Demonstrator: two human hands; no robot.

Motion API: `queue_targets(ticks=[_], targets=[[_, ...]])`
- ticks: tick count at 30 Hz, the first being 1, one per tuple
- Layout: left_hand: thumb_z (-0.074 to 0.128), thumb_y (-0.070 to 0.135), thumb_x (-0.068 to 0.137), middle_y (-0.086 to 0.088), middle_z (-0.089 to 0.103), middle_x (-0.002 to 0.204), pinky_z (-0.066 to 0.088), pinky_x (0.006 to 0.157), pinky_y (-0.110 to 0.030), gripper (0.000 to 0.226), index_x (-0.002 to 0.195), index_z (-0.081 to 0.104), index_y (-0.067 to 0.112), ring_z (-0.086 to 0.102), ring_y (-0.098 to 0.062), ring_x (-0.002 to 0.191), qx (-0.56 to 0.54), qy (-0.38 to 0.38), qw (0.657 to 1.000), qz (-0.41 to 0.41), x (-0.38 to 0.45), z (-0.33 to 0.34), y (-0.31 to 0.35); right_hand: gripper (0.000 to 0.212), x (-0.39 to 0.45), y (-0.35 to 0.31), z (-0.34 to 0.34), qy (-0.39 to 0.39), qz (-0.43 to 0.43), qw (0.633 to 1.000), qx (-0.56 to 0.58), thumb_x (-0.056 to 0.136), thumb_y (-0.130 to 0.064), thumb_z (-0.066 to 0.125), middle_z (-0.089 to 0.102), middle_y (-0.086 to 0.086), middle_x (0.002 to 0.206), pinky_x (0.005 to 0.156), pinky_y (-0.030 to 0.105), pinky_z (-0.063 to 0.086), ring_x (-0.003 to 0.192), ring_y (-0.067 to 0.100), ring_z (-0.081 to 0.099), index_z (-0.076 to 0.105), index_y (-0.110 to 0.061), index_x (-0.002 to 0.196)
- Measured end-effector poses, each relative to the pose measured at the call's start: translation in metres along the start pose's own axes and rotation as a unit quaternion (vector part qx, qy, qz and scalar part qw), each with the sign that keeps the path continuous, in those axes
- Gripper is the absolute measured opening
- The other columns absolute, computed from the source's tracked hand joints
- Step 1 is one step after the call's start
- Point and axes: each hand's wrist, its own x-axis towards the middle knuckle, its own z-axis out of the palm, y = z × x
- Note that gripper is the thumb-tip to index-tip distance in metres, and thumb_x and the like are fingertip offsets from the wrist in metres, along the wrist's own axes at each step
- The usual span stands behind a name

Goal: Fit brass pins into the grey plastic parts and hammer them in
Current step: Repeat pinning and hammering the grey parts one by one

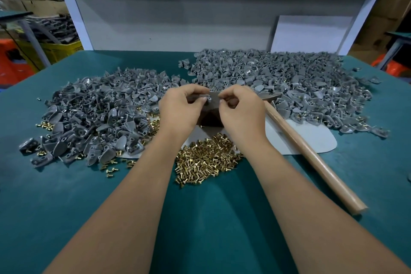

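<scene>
On the green tabletop (66, 196), both hands meet above a dark block (211, 115) that stands near the middle, on a pale grey mat (311, 140). The left hand (180, 109) pinches a single grey plastic part (208, 98) between thumb and forefinger, its other fingers curled in; the part sits just over the block's top face, and its small round socket faces up toward the camera. The right hand (239, 110) has its fingers curled with thumb and forefinger drawn together right beside the part; whether a pin is held between them is too small to tell. A loose heap of brass pins (206, 158) lies on the tabletop just on the near side of the block, between the two wrists, the pins pointing every way. A pile of grey parts (95, 115) spreads toward the left edge, with stray brass pins scattered along its near fringe. A larger pile of grey parts (289, 80) runs along the far edge toward the right corner; some parts at its near right margin show brass heads. A hammer lies to the right of the block, its wooden handle (311, 158) running with its long axis diagonal, from behind the right hand toward the near right edge, its free end nearest the person. Off the table at far left, a yellow crate (60, 50) holds a jumble of dark grey pieces.
</scene>
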Motion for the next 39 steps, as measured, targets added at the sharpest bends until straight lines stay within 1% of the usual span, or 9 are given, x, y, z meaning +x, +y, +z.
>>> queue_targets(ticks=[3,8,14,20,25,27,32,35,39], targets=[[0.065,0.024,0.091,0.009,0.072,0.1,0.045,0.101,-0.047,0.015,0.1,0.076,0.029,0.061,-0.018,0.109,0.06,0.011,0.998,0.001,0.0,0.0,-0.002,0.021,0.0,0.0,0.0,-0.001,-0.005,1.0,0.002,0.081,-0.004,0.062,0.061,-0.01,0.086,0.073,0.034,0.052,0.081,0.01,0.057,0.065,-0.025,0.084],[0.054,0.026,0.094,0.006,0.065,0.121,0.037,0.109,-0.047,0.026,0.112,0.07,0.035,0.048,-0.021,0.127,0.05,0.006,0.998,-0.04,0.003,-0.005,-0.004,0.022,-0.001,0.001,-0.001,0.003,-0.007,1.0,0.013,0.08,-0.002,0.06,0.058,-0.012,0.084,0.073,0.031,0.051,0.08,0.009,0.055,0.066,-0.023,0.085],[0.055,0.015,0.09,0.021,0.065,0.096,0.042,0.103,-0.049,0.034,0.112,0.065,0.038,0.052,-0.023,0.119,0.041,-0.003,0.998,-0.038,0.0,-0.008,0.0,0.026,0.001,0.004,-0.002,0.013,-0.005,1.0,0.022,0.08,-0.002,0.06,0.057,-0.016,0.08,0.07,0.027,0.049,0.077,0.006,0.054,0.062,-0.028,0.082],[0.057,0.022,0.093,0.025,0.063,0.081,0.03,0.108,-0.046,0.037,0.117,0.053,0.049,0.054,-0.012,0.11,0.057,0.011,0.998,-0.03,-0.005,-0.005,0.009,0.027,0.002,0.006,-0.002,0.013,0.005,1.0,0.021,0.082,-0.005,0.062,0.062,-0.012,0.083,0.071,0.031,0.053,0.078,0.005,0.057,0.061,-0.032,0.083],[0.058,0.014,0.087,0.02,0.063,0.082,0.033,0.106,-0.052,0.047,0.118,0.051,0.048,0.054,-0.017,0.11,0.052,-0.009,0.998,-0.032,-0.007,-0.005,0.012,0.027,0.002,0.007,-0.002,0.005,0.005,0.999,0.032,0.082,-0.004,0.062,0.062,-0.012,0.082,0.071,0.032,0.054,0.076,0.005,0.057,0.062,-0.03,0.085],[0.062,0.018,0.087,0.018,0.066,0.083,0.032,0.106,-0.049,0.045,0.123,0.055,0.043,0.054,-0.016,0.113,0.057,-0.021,0.998,-0.02,-0.008,-0.003,0.014,0.027,0.002,0.006,0.0,-0.004,-0.001,1.0,0.029,0.082,-0.004,0.062,0.062,-0.013,0.082,0.07,0.031,0.054,0.076,0.004,0.057,0.062,-0.031,0.085],[0.06,0.019,0.091,0.012,0.069,0.091,0.041,0.103,-0.051,0.034,0.114,0.058,0.044,0.06,-0.016,0.108,0.01,-0.027,1.0,0.002,-0.01,-0.001,0.013,0.03,0.003,0.007,-0.001,0.0,-0.013,1.0,0.027,0.083,-0.003,0.06,0.062,-0.013,0.085,0.074,0.034,0.054,0.081,0.006,0.058,0.061,-0.032,0.087],[0.047,0.002,0.093,0.021,0.063,0.106,0.036,0.109,-0.049,0.051,0.12,0.056,0.044,0.053,-0.014,0.12,0.01,-0.032,0.999,0.011,-0.007,0.0,0.01,0.032,0.004,0.008,0.0,0.007,-0.009,0.999,0.041,0.081,-0.001,0.059,0.062,-0.015,0.083,0.076,0.039,0.053,0.085,0.011,0.058,0.062,-0.032,0.087],[0.047,-0.004,0.093,0.014,0.065,0.119,0.039,0.111,-0.043,0.061,0.135,0.052,0.04,0.055,-0.008,0.121,0.009,-0.084,0.996,0.021,-0.008,0.003,0.005,0.036,0.003,0.007,0.002,-0.002,-0.006,0.999,0.047,0.08,-0.003,0.06,0.062,-0.013,0.081,0.076,0.042,0.053,0.085,0.012,0.058,0.06,-0.037,0.091]])
